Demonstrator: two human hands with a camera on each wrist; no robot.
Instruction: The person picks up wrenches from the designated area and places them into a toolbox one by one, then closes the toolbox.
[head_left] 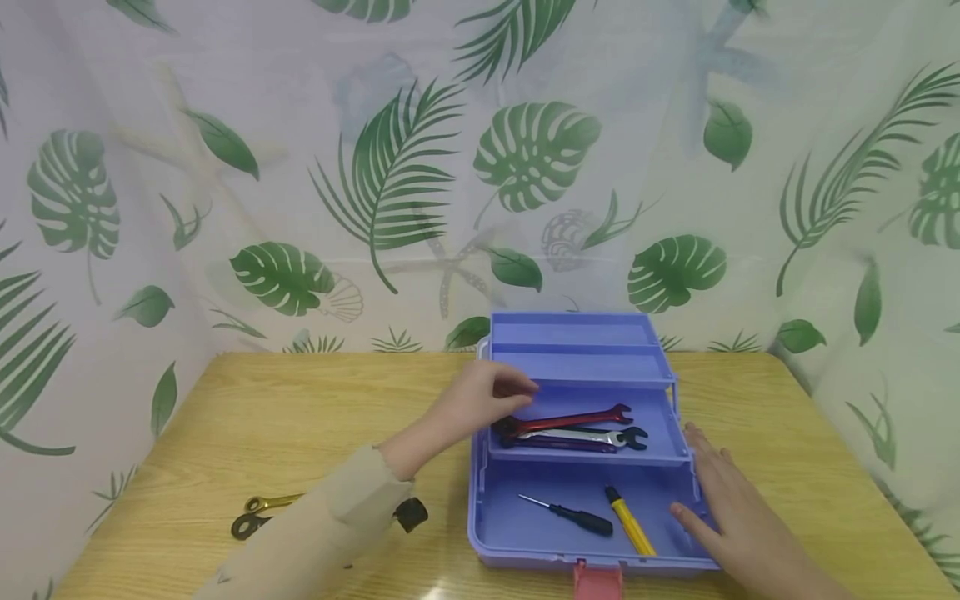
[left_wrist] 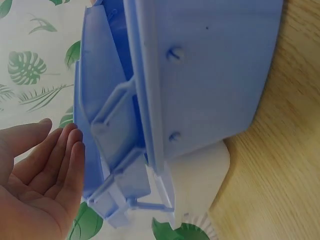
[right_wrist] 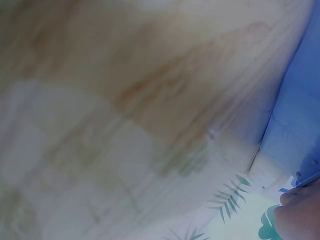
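Note:
A lavender-blue toolbox [head_left: 534, 558] stands with its stepped trays spread out. My left hand [head_left: 480, 395] hovers over the left end of the middle tray [head_left: 652, 410], fingers loosely bent and holding nothing; the left wrist view shows the same bare palm [left_wrist: 47, 185] beside the trays. In that tray lie several wrenches, among them a red wrench [head_left: 573, 418], a silver one [head_left: 581, 434] and a purple one [head_left: 573, 445]. My right hand [head_left: 738, 508] rests along the box's right side, its fingers extended. A black-handled screwdriver [head_left: 581, 518] and a yellow tool with a black end [head_left: 632, 523] lie in the bottom.
On the wooden table [head_left: 337, 400], left of the box, a gold wrench [head_left: 262, 503] and a black wrench [head_left: 246, 525] are partly covered by my left sleeve [head_left: 330, 517]. A red latch [head_left: 597, 581] hangs at the box's front. Leaf-patterned cloth [head_left: 420, 292] stands behind the table.

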